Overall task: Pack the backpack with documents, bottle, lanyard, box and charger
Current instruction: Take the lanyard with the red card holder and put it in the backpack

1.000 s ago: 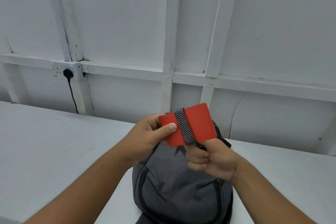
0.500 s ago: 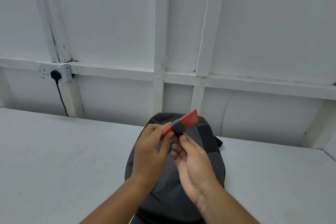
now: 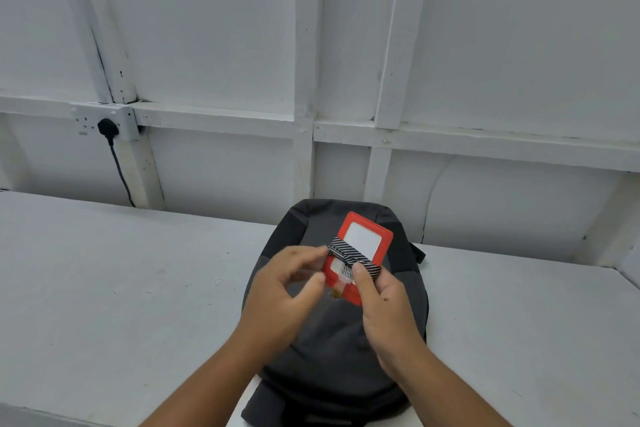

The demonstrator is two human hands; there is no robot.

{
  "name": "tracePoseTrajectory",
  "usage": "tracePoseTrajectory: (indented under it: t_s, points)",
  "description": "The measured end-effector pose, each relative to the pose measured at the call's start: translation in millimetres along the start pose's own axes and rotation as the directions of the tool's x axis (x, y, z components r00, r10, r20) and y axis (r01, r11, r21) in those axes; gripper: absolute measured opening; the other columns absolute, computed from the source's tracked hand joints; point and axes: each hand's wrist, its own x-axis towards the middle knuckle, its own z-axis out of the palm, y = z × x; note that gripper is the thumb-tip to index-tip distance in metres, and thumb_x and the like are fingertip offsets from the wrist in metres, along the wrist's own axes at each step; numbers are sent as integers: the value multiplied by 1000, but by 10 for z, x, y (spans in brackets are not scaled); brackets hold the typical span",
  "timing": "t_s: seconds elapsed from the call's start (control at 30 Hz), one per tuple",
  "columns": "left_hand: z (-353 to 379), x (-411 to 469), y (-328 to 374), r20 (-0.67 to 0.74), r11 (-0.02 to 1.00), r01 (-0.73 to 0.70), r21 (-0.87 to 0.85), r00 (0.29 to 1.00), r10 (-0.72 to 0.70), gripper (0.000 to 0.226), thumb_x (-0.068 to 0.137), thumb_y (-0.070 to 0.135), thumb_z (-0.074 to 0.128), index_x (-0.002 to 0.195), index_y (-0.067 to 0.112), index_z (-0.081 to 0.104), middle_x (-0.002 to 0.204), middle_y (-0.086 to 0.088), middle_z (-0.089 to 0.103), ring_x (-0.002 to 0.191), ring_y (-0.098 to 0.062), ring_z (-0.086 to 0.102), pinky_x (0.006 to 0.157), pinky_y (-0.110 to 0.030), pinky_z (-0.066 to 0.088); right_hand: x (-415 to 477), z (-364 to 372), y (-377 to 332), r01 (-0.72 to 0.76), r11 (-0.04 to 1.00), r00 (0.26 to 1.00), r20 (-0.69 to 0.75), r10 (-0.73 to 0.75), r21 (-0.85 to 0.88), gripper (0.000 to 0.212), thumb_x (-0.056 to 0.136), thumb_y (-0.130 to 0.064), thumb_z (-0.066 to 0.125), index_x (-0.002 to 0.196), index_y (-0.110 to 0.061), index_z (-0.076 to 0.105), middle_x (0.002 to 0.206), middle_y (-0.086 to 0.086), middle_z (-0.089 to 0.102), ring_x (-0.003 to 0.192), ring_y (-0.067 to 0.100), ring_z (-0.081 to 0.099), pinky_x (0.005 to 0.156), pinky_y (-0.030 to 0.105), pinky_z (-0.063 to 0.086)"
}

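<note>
A red card holder [image 3: 363,239] with a white window has its black-and-white striped lanyard [image 3: 353,256] wound around the middle. My right hand [image 3: 384,308] grips it from below, thumb pressed on the strap. My left hand [image 3: 284,298] hovers at the holder's left edge, its fingertips touching the end of the strap. Both hands are held just above a dark grey backpack [image 3: 332,357] that lies flat on the white table [image 3: 104,288]. The backpack looks zipped shut. Documents, bottle, box and charger are out of view.
A white panelled wall [image 3: 346,45] rises directly behind the table. A socket with a black plug [image 3: 108,127] sits at the left, its cable dropping behind the table's far edge.
The card holder has turned from edge-on to showing its windowed face. My right hand moved from open beside it to gripping it. The camera tilted down a little.
</note>
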Motion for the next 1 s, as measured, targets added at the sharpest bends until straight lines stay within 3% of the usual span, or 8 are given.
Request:
tracePoseTrajectory:
  t_s: [0.07,0.17,0.33,0.43,0.5,0.53,0.77,1.0]
  points:
    - [-31,102,71,-19,981,187,-56,982,-188,33,91,30,73,123,33,65,114,18,71,103,4,67,80,-14,57,-21,-31,36,10,998,995,97,-4,-57,13,102,-35,49,106,-41,60,98,-30,73,99,-7,68,83,14,55]
    - [-90,207,162,187,918,363,-160,924,-333,18,91,24,72,108,21,75,102,5,79,95,-7,75,82,-25,61,-42,-77,45,-12,998,985,173,22,-56,10,100,-37,50,105,-44,55,95,-31,71,98,-16,64,71,4,50]
    - [-189,105,118,166,940,339,-42,930,-328,13,87,24,75,99,18,77,91,7,80,89,-10,77,81,-31,63,-118,-320,250,24,960,977,210,37,-278,21,90,-43,67,109,-42,56,102,-27,68,100,-4,66,86,12,54]
    - [-261,-22,-1,58,946,321,56,944,-324,14,86,25,77,99,20,78,87,11,80,86,-5,76,79,-28,63,-252,-578,501,325,711,828,550,104,-623,62,74,-70,72,128,-50,50,125,-29,52,123,-7,45,107,16,37]
    - [-312,-94,-52,35,943,307,124,949,-314,21,83,32,77,102,23,77,91,14,79,87,-2,74,79,-24,62,-290,-658,684,538,497,710,684,167,-681,65,77,-80,57,137,-60,42,136,-32,41,133,-9,27,115,21,20]
    - [-330,-122,-63,37,941,302,150,950,-311,25,81,36,76,103,25,77,93,16,78,87,-2,74,79,-23,62,-288,-666,725,555,484,711,688,147,-676,56,82,-77,52,136,-63,43,136,-33,41,133,-8,25,116,24,18]
    - [-365,-195,-17,87,937,303,172,943,-321,39,72,49,68,104,26,75,95,16,76,89,-4,74,84,-24,61,-178,-553,628,519,581,744,666,53,-627,37,93,-56,58,130,-55,58,117,-40,48,122,-13,33,108,19,22]
    - [-452,-189,241,64,965,263,-17,963,-262,19,80,34,74,96,25,77,88,12,79,89,-7,75,76,-25,63,74,-550,341,387,793,800,599,-34,-471,25,96,-28,66,119,-34,72,108,-18,71,106,3,65,92,20,49]
